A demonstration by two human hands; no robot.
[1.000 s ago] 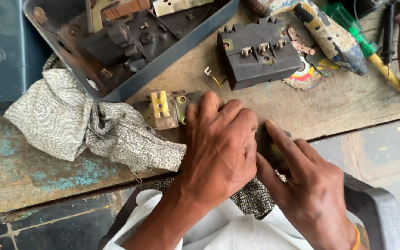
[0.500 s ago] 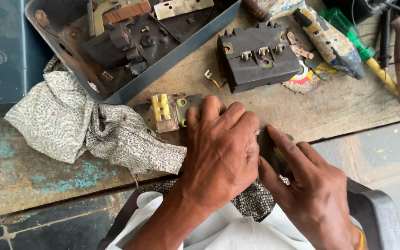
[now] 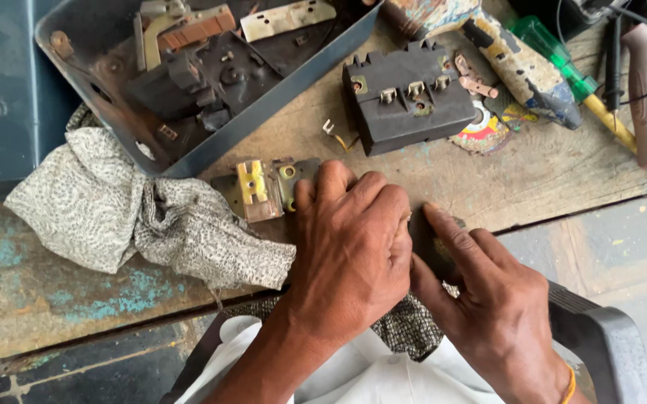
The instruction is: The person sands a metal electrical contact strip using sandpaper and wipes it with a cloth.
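While left hand (image 3: 353, 251) presses flat on brass-fitted plate (image 3: 263, 188), right hand (image 3: 488, 299) flat alongside, rag (image 3: 114, 209) beside.

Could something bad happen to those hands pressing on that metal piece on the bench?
Maybe. The left hand and right hand press a metal part near the wooden bench edge, so it might slip off. Its corners look sharp and could nick fingers. The cloth beside it could snag.

Both forearms are bare; the right hand (image 3: 499, 314) wears a thin orange band (image 3: 569, 385) at its wrist; white cloth (image 3: 383, 378) covers the lap.
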